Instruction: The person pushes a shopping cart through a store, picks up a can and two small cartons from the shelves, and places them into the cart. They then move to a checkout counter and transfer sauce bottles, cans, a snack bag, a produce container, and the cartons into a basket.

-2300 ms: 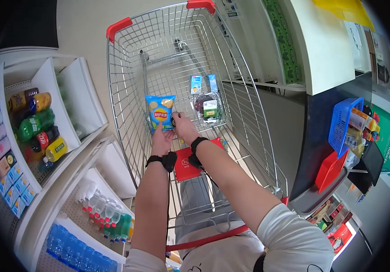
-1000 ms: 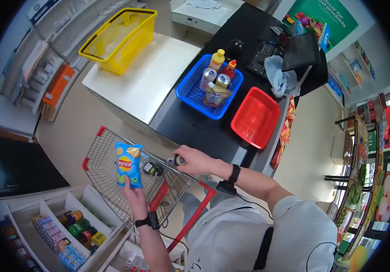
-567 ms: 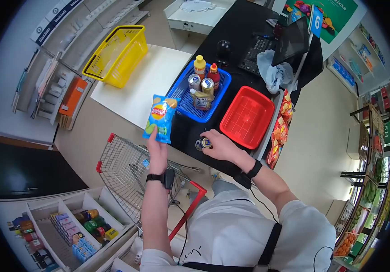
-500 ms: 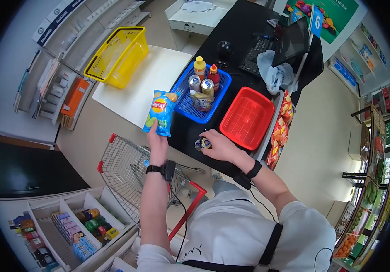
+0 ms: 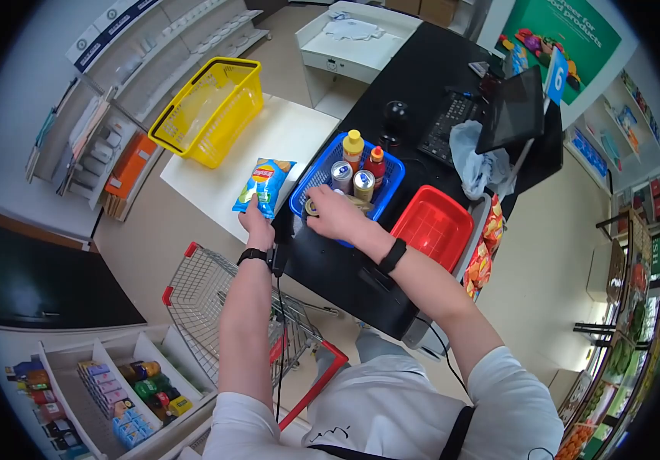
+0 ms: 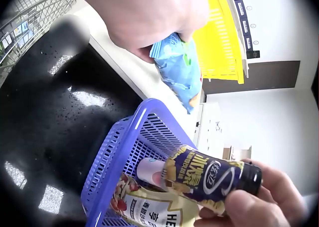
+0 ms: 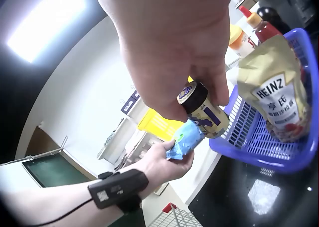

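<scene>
small dark glass-like bottle with yellow-purple label [image 6: 209, 176] pinched by right hand [image 5: 335, 217] fingers over blue plastic basket [image 5: 308, 188] | judged rigid, slick, best gripped mid-body | blue crinkly crisp bag [image 5: 261, 184] clenched in left hand [image 5: 256, 225], judged light, crushable, held by bottom edge

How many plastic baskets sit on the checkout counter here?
3. A yellow basket on the white surface at left, a blue basket holding bottles and cans in the middle, and a red basket to its right. None appear hidden.
</scene>
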